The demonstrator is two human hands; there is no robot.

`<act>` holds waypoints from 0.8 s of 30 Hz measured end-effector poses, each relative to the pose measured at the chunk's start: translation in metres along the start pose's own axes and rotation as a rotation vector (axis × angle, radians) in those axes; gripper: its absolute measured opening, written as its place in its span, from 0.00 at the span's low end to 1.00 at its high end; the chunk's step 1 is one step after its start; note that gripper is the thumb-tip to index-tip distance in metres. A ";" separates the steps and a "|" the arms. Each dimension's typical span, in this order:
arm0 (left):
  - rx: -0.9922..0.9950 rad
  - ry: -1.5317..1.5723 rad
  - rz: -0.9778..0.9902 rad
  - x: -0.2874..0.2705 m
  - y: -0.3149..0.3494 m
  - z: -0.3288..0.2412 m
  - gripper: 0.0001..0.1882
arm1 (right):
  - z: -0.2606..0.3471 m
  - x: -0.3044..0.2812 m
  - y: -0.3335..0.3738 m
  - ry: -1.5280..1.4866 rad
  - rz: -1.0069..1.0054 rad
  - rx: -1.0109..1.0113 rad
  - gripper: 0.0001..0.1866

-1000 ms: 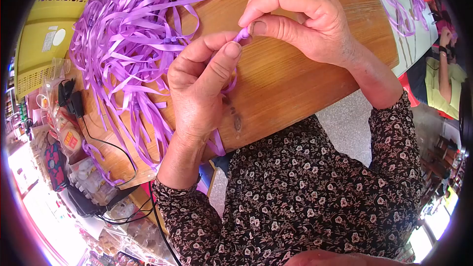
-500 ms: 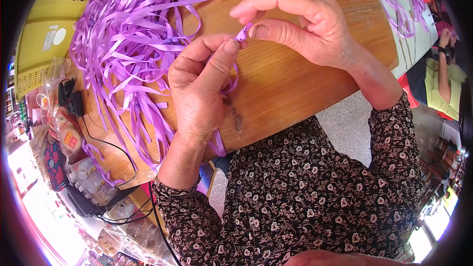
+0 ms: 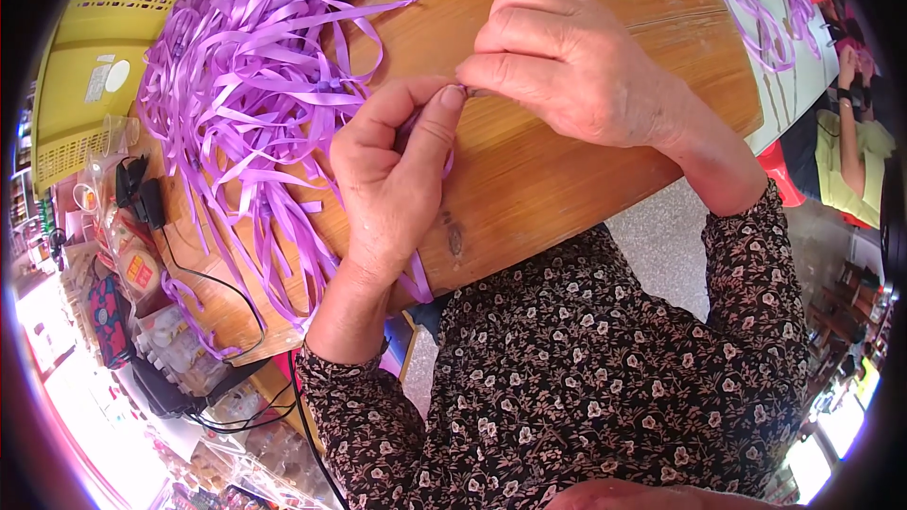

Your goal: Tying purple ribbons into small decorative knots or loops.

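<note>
Between thumb and forefinger, my left hand [image 3: 387,175] pinches a narrow purple ribbon [image 3: 416,279], whose tail hangs below the palm past the wooden table's near edge. My right hand [image 3: 576,71] meets it from the right, fingers curled and thumb pressed in at the same spot. Only a sliver of ribbon shows between the two sets of fingertips; the rest there is covered. A big tangled heap of purple ribbons [image 3: 265,66], some with small knots, lies left of my left hand.
The wooden table [image 3: 529,208] spreads beneath both hands. A yellow plastic basket [image 3: 80,85] stands at the far left, near a black cable with a plug [image 3: 146,203] and bagged items [image 3: 175,349]. More ribbons [image 3: 756,28] lie on a white surface at right; another person [image 3: 850,151] sits beyond.
My right hand's fingers, spread half a second ago, have curled closed and come down onto the ribbon at my left fingertips. The folded ribbon end that stuck up is now mostly hidden.
</note>
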State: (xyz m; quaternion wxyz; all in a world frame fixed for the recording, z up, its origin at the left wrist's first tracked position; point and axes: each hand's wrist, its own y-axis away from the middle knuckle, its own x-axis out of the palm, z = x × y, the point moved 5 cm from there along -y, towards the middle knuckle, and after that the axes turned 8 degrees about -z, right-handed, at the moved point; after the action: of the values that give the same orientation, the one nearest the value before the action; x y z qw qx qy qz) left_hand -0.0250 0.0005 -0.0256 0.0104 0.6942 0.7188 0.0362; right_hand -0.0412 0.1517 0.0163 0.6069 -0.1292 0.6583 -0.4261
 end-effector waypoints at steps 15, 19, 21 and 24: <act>0.042 0.084 -0.069 -0.017 -0.005 -0.014 0.04 | -0.019 -0.001 -0.004 -0.136 -0.240 -0.214 0.08; 0.002 0.153 -0.040 -0.018 -0.006 -0.013 0.04 | -0.028 0.003 -0.005 -0.386 -0.025 0.318 0.17; 0.002 0.159 -0.034 -0.017 -0.006 -0.010 0.04 | -0.026 0.003 -0.004 -0.408 -0.036 0.332 0.20; -0.010 0.151 -0.030 -0.015 -0.005 -0.009 0.04 | -0.024 0.002 -0.005 -0.424 -0.059 0.338 0.23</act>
State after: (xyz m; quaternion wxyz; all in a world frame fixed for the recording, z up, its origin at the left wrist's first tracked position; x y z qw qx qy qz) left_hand -0.0295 -0.0154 -0.0178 -0.0400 0.6784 0.7278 0.0918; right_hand -0.0650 0.1569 0.0157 0.7313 -0.1315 0.4321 -0.5111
